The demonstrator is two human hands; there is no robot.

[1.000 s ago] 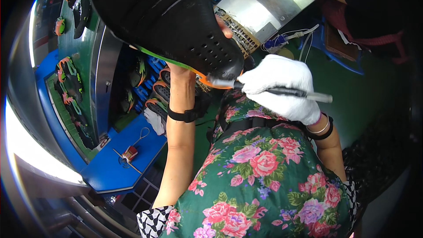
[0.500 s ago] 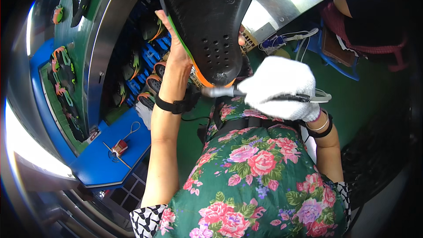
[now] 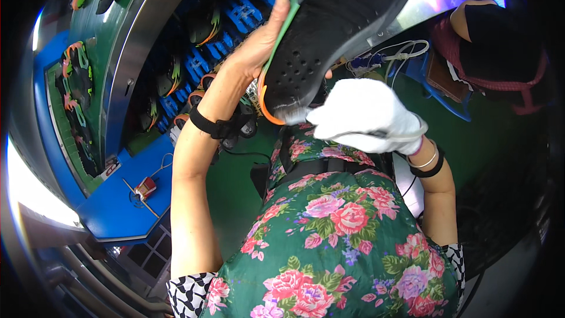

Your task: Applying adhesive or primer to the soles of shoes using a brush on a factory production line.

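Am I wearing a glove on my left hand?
No, your left hand is bare, while your right hand wears a white glove.

The shoe (image 3: pixel 338 26) rests against the left hand (image 3: pixel 259 48), the brush (image 3: pixel 298 116) in the right hand (image 3: pixel 360 112) at its near end. Off left, a container (image 3: pixel 145 186) sits on the bench (image 3: pixel 107 217).

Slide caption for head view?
Bare left hand holds black shoe sole; gloved right hand holds brush at one end.
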